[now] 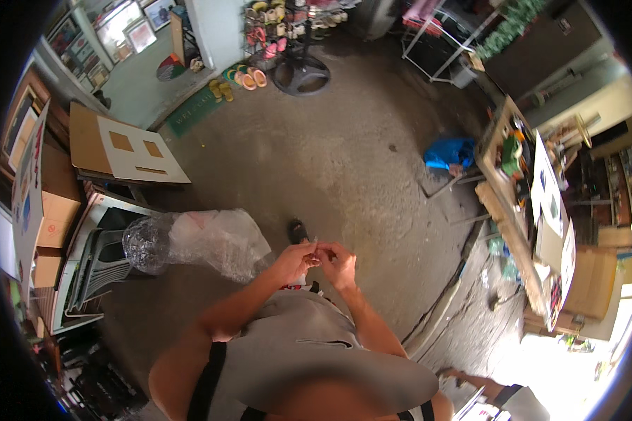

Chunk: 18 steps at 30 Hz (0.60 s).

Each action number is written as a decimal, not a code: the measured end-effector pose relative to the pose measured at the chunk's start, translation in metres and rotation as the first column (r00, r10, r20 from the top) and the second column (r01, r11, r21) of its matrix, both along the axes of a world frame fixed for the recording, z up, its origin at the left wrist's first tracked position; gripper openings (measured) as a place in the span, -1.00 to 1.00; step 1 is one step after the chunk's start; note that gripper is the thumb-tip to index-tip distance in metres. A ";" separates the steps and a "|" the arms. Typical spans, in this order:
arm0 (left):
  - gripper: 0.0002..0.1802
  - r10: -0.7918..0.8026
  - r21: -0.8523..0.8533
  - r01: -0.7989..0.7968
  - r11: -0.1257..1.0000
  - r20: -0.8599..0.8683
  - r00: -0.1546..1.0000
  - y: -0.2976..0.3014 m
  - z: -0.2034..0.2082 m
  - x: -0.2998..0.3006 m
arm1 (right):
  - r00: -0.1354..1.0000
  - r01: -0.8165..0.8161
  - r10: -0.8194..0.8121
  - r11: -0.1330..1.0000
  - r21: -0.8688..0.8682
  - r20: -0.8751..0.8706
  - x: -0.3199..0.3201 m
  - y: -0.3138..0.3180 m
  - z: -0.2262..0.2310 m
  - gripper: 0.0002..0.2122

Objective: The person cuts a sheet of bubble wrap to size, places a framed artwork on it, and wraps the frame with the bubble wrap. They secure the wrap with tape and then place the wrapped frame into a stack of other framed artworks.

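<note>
In front of my waist, my left hand (297, 261) and my right hand (338, 264) meet fingertip to fingertip. Both have their fingers closed in a pinch. Whatever lies between them is too small to make out. Below them is my grey shirt (295, 326), and just past them a dark shoe (297, 230) stands on the concrete floor. To the left of my hands lies a bundle of clear plastic wrap (214, 238), apart from them.
A board with cut-out windows (137, 147) leans at left above stacked grey chairs (102, 263). At right stands a cluttered wooden workbench (498, 151), a blue bag (448, 152) beside it. Another person's arm (481, 382) reaches in at lower right. Sandals (249, 77) lie by a green doormat (193, 112).
</note>
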<state>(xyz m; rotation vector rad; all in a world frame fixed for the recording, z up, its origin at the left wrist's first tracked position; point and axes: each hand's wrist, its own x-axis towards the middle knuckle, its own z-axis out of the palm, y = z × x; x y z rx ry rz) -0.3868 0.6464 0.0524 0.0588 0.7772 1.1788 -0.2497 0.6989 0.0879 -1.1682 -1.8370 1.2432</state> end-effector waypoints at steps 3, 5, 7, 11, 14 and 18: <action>-0.80 0.042 0.107 -0.033 0.994 -0.079 0.996 0.048 0.013 -0.053 | 0.998 -0.059 0.055 0.991 -0.120 -0.039 -0.051 0.065 0.015 -0.87; -0.85 0.101 0.098 -0.095 0.991 -0.064 0.993 0.083 0.023 -0.092 | 0.988 -0.146 0.147 0.989 0.020 -0.048 -0.083 0.100 0.028 -0.87; -0.89 0.184 0.094 -0.179 0.979 -0.043 0.982 0.106 0.034 -0.126 | 0.975 -0.212 0.216 0.975 0.065 -0.047 -0.120 0.134 0.039 -0.88; -0.93 0.387 0.091 -0.385 0.918 0.003 0.922 0.151 0.041 -0.183 | 0.937 -0.279 0.303 0.949 0.149 -0.176 -0.196 0.186 0.044 -0.88; -0.91 0.478 0.115 -0.476 0.872 0.013 0.878 0.192 0.036 -0.228 | 0.937 -0.334 0.318 0.936 -0.106 -0.147 -0.250 0.233 0.034 -0.88; -0.83 0.575 -0.064 -0.586 0.808 -0.138 0.807 0.257 0.035 -0.299 | 0.914 -0.379 0.382 0.924 0.048 -0.135 -0.340 0.307 0.016 -0.88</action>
